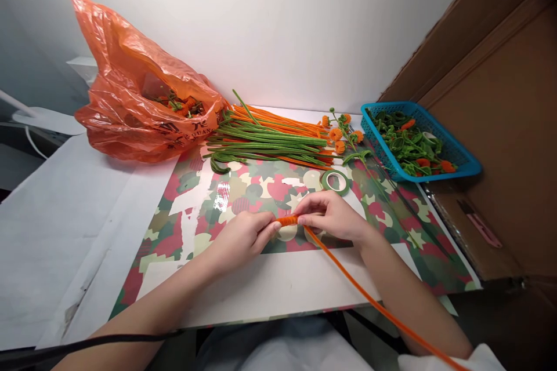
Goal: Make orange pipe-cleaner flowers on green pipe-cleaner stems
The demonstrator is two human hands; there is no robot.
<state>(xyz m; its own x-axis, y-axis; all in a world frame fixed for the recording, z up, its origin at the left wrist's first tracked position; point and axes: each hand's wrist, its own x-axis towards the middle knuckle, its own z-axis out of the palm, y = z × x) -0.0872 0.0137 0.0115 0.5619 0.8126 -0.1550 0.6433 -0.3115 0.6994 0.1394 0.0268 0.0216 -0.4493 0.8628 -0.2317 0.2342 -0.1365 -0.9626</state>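
Coil [287, 220] pinched between my left hand [243, 237] and right hand [331, 214]; I should wind the orange pipe cleaner [369, 298] tight, turns touching.

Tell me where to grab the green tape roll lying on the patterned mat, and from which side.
Take the green tape roll by its rim, coming straight down from above: it lies flat on the mat, hole upward, so one finger can probably drop into the hole and the thumb press the outer edge. Its near side is crowded by the right hand, so the far rim looks freer.
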